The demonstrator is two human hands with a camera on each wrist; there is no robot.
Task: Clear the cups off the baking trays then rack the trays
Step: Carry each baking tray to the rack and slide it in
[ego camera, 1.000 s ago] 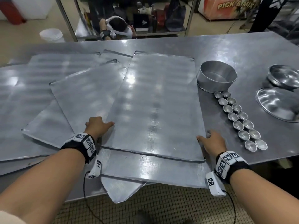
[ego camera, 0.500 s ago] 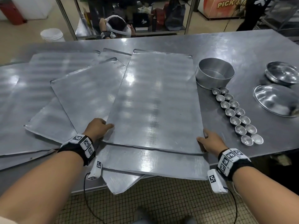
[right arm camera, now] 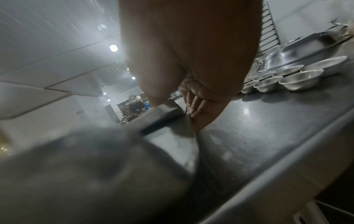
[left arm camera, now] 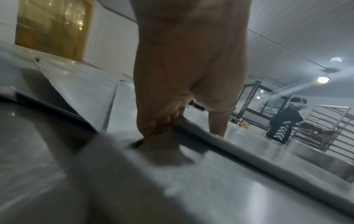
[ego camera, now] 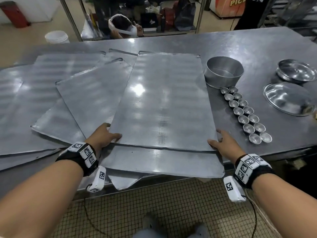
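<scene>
Several flat metal baking trays lie overlapped on the steel table (ego camera: 240, 45). The top tray (ego camera: 163, 103) lies lengthwise away from me. My left hand (ego camera: 104, 136) pinches its near left corner, thumb on top and fingers curled under, as the left wrist view shows at the tray edge (left arm camera: 201, 131). My right hand (ego camera: 223, 141) grips the near right corner (right arm camera: 162, 112) the same way. Small metal cups (ego camera: 245, 115) stand in two rows on the bare table right of the trays, also seen in the right wrist view as cups (right arm camera: 300, 80).
A round cake tin (ego camera: 224, 73) stands behind the cups. Two shallow metal bowls (ego camera: 289, 98) sit at the far right. A lower tray (ego camera: 159, 164) overhangs the table's front edge. A person (left arm camera: 283, 121) stands by a tray rack (left arm camera: 329, 125).
Both hands keep their hold on the top tray's near corners. The tray has barely shifted; the camera has moved slightly closer.
</scene>
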